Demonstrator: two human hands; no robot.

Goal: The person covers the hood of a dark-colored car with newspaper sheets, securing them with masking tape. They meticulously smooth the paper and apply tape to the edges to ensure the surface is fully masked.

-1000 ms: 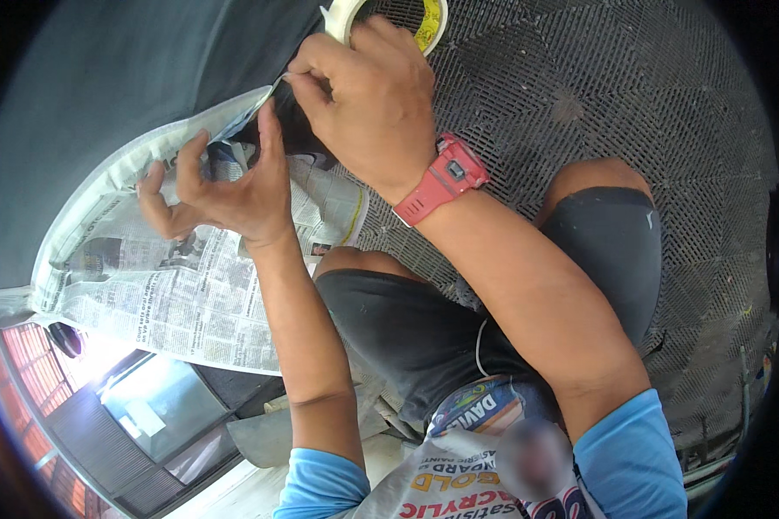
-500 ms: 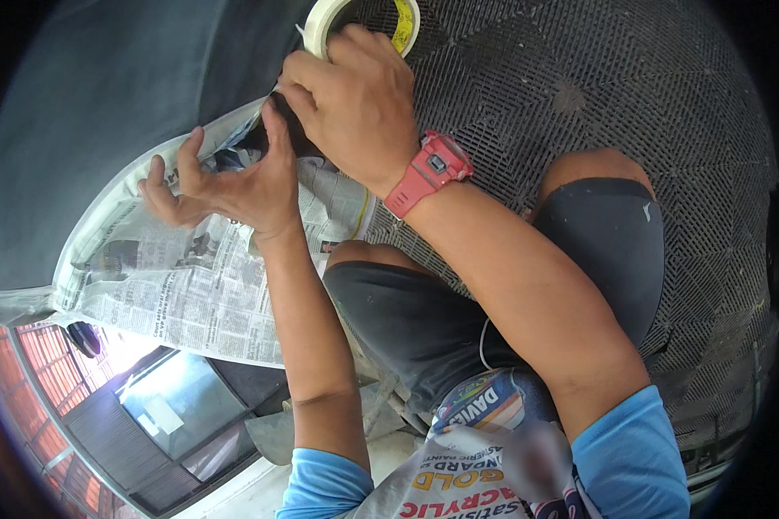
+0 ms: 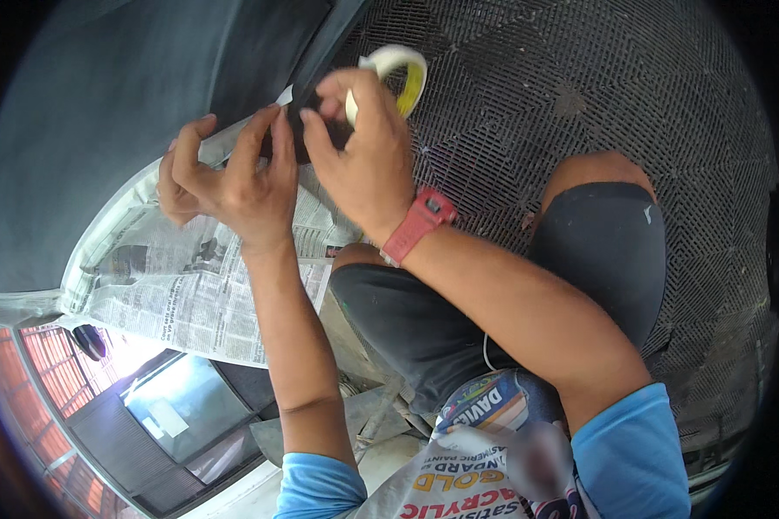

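A newspaper sheet [image 3: 203, 294] hangs along the curved edge of a dark grey panel [image 3: 121, 104], with a pale strip of masking tape [image 3: 104, 216] running along that edge. At the strip's upper end, the thumb and forefinger of my left hand [image 3: 238, 177] pinch close to a short loose tape end [image 3: 286, 95]. Its other fingers are bent against or near the panel. Just to the right, my right hand [image 3: 363, 143] carries a roll of masking tape [image 3: 417, 73] on its curled fingers. Its thumb points toward my left hand; motion slightly blurs its fingertips.
Dark ribbed matting [image 3: 571, 104] covers the floor on the right. My bent knees [image 3: 597, 242] are below my right arm. At lower left are a window-like pane [image 3: 177, 402] and an orange slatted wall [image 3: 43, 389].
My right hand has moved down and away from my left hand with the tape roll. A short torn-looking tape end now shows by my left fingertips, which have closed into a pinch.
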